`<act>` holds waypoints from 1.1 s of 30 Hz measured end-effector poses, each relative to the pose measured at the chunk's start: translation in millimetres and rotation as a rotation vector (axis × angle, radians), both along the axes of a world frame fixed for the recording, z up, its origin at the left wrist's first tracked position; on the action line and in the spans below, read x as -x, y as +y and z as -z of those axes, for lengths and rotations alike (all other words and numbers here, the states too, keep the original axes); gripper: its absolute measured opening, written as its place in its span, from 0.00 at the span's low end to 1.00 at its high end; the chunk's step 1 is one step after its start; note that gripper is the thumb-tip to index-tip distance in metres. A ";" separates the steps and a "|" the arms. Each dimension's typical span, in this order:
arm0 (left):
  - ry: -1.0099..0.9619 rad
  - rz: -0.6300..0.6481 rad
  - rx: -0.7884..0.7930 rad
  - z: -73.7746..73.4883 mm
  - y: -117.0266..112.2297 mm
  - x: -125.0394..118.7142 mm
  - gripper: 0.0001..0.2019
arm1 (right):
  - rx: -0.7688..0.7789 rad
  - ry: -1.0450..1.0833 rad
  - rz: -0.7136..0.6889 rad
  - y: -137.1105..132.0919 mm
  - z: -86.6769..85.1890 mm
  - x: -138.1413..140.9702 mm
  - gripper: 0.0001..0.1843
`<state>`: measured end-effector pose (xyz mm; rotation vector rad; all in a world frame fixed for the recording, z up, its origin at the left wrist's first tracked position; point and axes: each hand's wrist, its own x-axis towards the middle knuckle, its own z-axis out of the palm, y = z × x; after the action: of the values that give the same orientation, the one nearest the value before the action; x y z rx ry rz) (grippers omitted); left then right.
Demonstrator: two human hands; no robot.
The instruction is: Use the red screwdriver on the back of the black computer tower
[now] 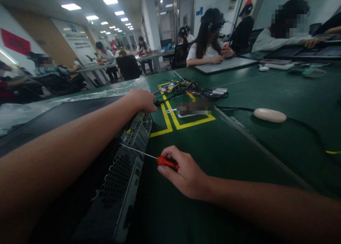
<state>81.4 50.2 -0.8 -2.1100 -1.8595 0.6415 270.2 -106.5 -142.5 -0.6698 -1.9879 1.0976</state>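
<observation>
A dark desktop computer case [121, 165] lies on the left with its rear panel turned toward the right. My right hand [186, 173] is closed around a screwdriver [166, 161] with a red and black handle. The thin metal shaft points left, and its tip meets the rear panel between the perforated grille and the power supply's fan vent [147, 121]. My left hand [141, 99] reaches across the case, fingers curled over its far rear corner. A black cable end shows beside those fingers; whether they touch it is unclear.
Beyond the case lies a tangle of cables [186, 87] on the green tabletop [226, 148], near yellow tape marks [195, 123]. A blurred-out object sits within the tape. A white oval device [270, 115] on a black cord is at right. Clear plastic film [128, 89] lies behind. Co-workers sit opposite.
</observation>
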 end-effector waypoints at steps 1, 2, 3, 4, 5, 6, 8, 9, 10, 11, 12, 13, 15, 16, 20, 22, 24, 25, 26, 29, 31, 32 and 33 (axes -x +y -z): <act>-0.003 -0.003 0.000 0.0 0.1 0.0 0.33 | 0.001 -0.004 0.004 -0.1 0.1 0.1 0.08; -0.005 -0.007 0.000 0.0 0.3 0.1 0.33 | 0.001 -0.007 0.008 -0.1 0.2 0.2 0.08; -0.007 -0.011 0.000 0.1 0.6 0.2 0.33 | -0.002 -0.007 0.011 -0.2 0.2 0.3 0.08; -0.008 -0.015 -0.001 0.3 0.9 0.3 0.32 | -0.007 -0.005 0.012 -0.3 0.1 0.4 0.08; -0.007 -0.020 -0.003 0.4 1.2 0.5 0.32 | -0.013 -0.002 0.010 -0.4 -0.1 0.3 0.08; -0.008 -0.021 -0.005 0.6 1.6 0.7 0.32 | -0.017 -0.001 0.009 -0.4 -0.5 0.2 0.08; -0.014 -0.015 -0.005 1.1 2.2 1.0 0.33 | -0.018 -0.003 0.003 -0.4 -1.5 -0.2 0.07; -0.019 -0.013 -0.004 1.3 2.3 1.2 0.33 | -0.016 -0.005 0.000 -0.3 -1.9 -0.4 0.07; -0.023 -0.013 -0.004 1.4 2.4 1.3 0.33 | -0.015 -0.007 -0.004 -0.3 -2.3 -0.6 0.06; -0.028 -0.015 -0.004 1.5 2.3 1.3 0.33 | -0.014 -0.006 -0.006 -0.2 -2.5 -0.6 0.06; -0.030 -0.019 -0.006 1.5 2.2 1.2 0.32 | -0.014 -0.004 -0.008 -0.1 -2.5 -0.5 0.06; -0.029 -0.023 -0.007 1.5 1.9 1.1 0.32 | -0.015 -0.002 -0.009 0.0 -2.5 -0.4 0.06; -0.022 -0.024 -0.009 1.2 1.2 0.7 0.33 | -0.016 0.005 -0.012 0.1 -2.4 -0.1 0.06; -0.019 -0.021 -0.009 1.0 0.7 0.4 0.33 | -0.017 0.007 -0.013 0.1 -2.4 0.0 0.06; -0.016 -0.004 -0.011 -0.2 -1.3 -0.8 0.32 | -0.016 0.006 -0.021 0.0 -3.0 -0.4 0.06; -0.001 -0.005 -0.007 -0.6 -1.8 -1.2 0.32 | -0.019 0.008 -0.023 -0.1 -3.1 -0.6 0.06; 0.011 -0.007 -0.005 -0.9 -1.8 -1.3 0.32 | -0.028 0.012 -0.023 0.0 -2.7 -0.4 0.06; 0.010 -0.008 -0.005 -0.9 -1.7 -1.3 0.32 | -0.035 0.014 -0.023 0.1 -2.4 -0.2 0.06; 0.007 -0.008 -0.004 -1.0 -1.5 -1.3 0.32 | -0.042 0.015 -0.025 0.2 -1.9 0.1 0.06; 0.011 -0.006 0.004 -1.1 -1.2 -1.5 0.32 | -0.057 0.020 -0.034 0.8 -0.9 0.3 0.08; 0.027 -0.012 0.010 -1.1 -0.9 -1.7 0.32 | -0.051 0.030 -0.036 0.9 -0.8 0.1 0.08; 0.033 -0.016 0.011 -1.0 -0.8 -1.7 0.32 | -0.038 0.036 -0.036 0.8 -1.0 -0.1 0.08; 0.036 -0.019 0.010 -0.8 -0.6 -1.7 0.32 | -0.019 0.039 -0.036 0.6 -1.1 -0.3 0.09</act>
<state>83.1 49.5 0.1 -2.0750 -1.8627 0.6899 270.5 -105.9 -141.4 -0.6007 -1.9816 1.1033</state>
